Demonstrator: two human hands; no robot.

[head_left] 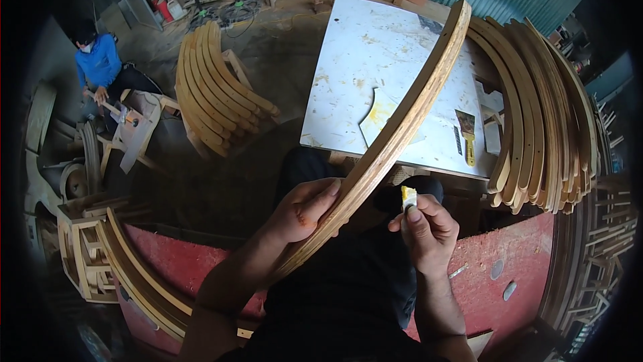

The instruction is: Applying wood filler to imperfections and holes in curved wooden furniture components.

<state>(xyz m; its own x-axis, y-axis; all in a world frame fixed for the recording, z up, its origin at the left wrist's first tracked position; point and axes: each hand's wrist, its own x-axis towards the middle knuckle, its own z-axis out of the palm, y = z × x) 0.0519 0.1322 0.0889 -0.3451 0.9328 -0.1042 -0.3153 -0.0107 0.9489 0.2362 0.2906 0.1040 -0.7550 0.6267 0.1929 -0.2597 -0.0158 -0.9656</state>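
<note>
A long curved wooden slat (403, 121) slants across the middle, its far end over the white-topped table (345, 50). My left hand (303, 214) is closed around its lower part, with the thumb along the near face. In my right hand (430, 235), thumb and fingers pinch a small pale scraper-like piece (408, 197) with yellow paste on its tip. That piece is just right of the slat and apart from it. On the tabletop lie an angular pale sheet (380, 109) smeared with yellow and, farther right, a putty knife (467, 134).
Many similar curved slats (536, 114) are stacked right of the table, and another stack (214, 94) stands at the left. A red board (502, 261) lies low beside me. Far left, a person in blue (100, 60) works at a wooden frame (144, 124).
</note>
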